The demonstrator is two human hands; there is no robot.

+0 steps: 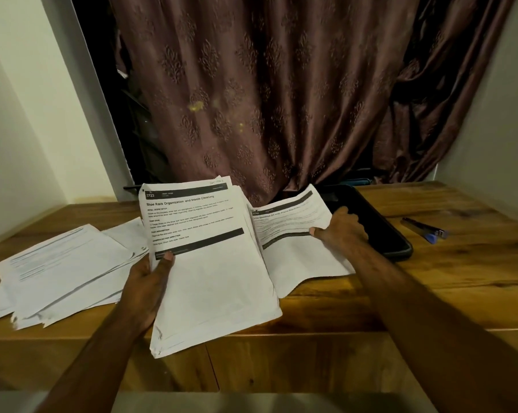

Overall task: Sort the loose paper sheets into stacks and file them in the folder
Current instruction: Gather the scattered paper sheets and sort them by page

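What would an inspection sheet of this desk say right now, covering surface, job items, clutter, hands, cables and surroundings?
Surface: wooden desk, grain visible, papers spread over its left and middle.
Job's things: held stack with printed top sheet; single sheet beside it; loose pile fanned out at left; dark folder lying flat behind the right hand.
Clutter: pen with blue tip at right.
Hands: left hand grips the stack, thumb on top; right hand pinches the single sheet's edge.
Cables: nothing seen.
Surroundings: brown patterned curtain behind; pale walls on both sides.
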